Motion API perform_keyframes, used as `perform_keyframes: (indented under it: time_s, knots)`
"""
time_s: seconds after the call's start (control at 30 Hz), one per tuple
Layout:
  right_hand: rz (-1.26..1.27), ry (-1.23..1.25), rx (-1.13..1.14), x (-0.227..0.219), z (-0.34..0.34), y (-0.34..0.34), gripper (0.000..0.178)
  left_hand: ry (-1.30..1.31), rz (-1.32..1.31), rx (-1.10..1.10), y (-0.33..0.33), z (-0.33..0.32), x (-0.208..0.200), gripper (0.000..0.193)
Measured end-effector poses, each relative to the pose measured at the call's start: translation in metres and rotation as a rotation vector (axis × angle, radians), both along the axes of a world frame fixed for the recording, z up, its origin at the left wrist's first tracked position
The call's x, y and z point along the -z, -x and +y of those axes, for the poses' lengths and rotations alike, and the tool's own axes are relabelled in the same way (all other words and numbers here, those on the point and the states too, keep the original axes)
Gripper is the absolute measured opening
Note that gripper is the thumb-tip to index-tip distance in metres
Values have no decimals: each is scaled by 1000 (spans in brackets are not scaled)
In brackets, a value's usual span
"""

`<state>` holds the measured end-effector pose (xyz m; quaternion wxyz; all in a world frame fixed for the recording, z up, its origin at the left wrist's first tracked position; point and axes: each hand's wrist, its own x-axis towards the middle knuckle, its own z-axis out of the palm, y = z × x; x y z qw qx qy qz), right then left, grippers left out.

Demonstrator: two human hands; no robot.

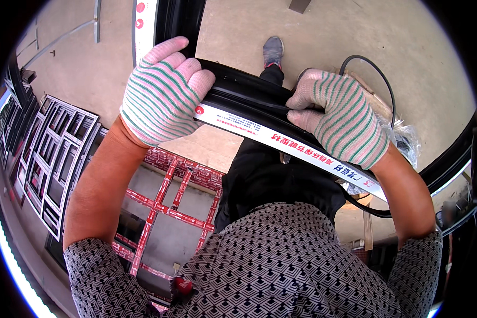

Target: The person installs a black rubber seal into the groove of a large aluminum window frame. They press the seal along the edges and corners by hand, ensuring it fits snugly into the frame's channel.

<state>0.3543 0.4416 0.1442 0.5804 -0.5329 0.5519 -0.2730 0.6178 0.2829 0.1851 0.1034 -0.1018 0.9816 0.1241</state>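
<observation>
A black window frame [230, 76] lies across in front of me, with white printed protective film [291, 147] on the near face of its bar. My left hand [167, 90], in a white and green striped knit glove, is curled over the frame's left corner, its forefinger along the bar that runs away from me. In a matching glove, my right hand [344, 116] pinches a thin black rubber strip [265, 104] between thumb and forefinger. The strip lies along the bar's groove to the left of that hand. The right palm hides part of the bar.
A black strip [389, 85] loops out beyond my right hand, near clear plastic wrap [405, 139]. Slatted metal frames [55, 159] stand at the left. Red-taped frames [153, 209] are at lower left. My shoe [273, 50] shows on the concrete floor past the bar.
</observation>
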Motion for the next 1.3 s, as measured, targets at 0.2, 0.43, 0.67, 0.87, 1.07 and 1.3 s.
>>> perform_keyframes:
  time_s: [0.2,0.43,0.67,0.87,1.07,1.3]
  knots:
    - [-23,12,50,4,1,-2,10,22,-19,20,2,1,1,43]
    - [-24,24,24,3,-4,0,10,-63,-25,-8,17,22,2,56]
    - [-1,14,20,-1,-3,-2,10,-125,-40,-88,29,28,1,53]
    - [5,38,11,-4,-5,-3,9,-124,-23,-105,28,26,2,48]
    - [-26,25,17,-1,-7,-4,9,-103,-46,-83,25,24,2,49]
    - [-14,18,14,2,-7,-7,11,-122,-49,-74,33,35,1,48]
